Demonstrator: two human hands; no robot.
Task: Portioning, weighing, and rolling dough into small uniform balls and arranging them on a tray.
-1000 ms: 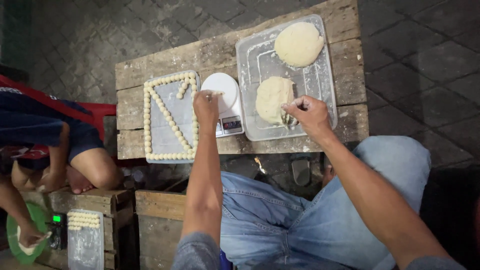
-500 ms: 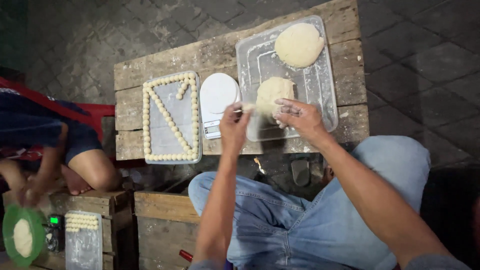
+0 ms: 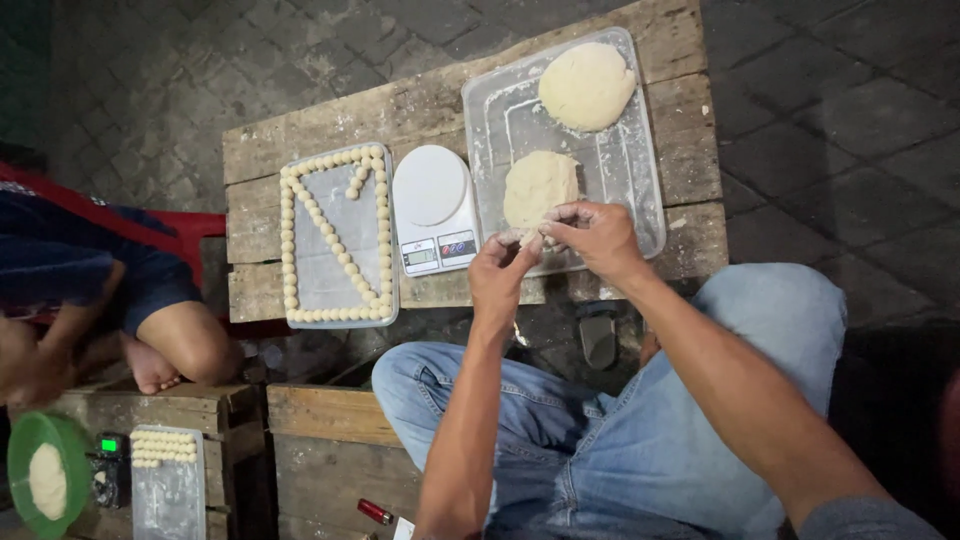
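My left hand (image 3: pixel 503 268) and my right hand (image 3: pixel 597 236) meet at the near edge of a pale dough lump (image 3: pixel 540 187). Both pinch a small piece of dough (image 3: pixel 529 238) between their fingertips. The lump lies in a clear plastic tray (image 3: pixel 640 190), with a second, rounder dough lump (image 3: pixel 586 85) at the tray's far end. A white kitchen scale (image 3: pixel 433 208) stands just left of the tray, its platform bare. Further left, a second clear tray (image 3: pixel 338 270) holds several small dough balls in rows along its edges and diagonal.
All this rests on a low wooden pallet table (image 3: pixel 330 125) on a paved floor. At the left another person (image 3: pixel 90 290) sits by a wooden crate with a green bowl of dough (image 3: pixel 45 475), a small scale (image 3: pixel 108 465) and a tray of balls (image 3: pixel 165 480).
My left hand left the scale and moved right to join my right hand at the near dough lump. The person at the left moved the green bowl.
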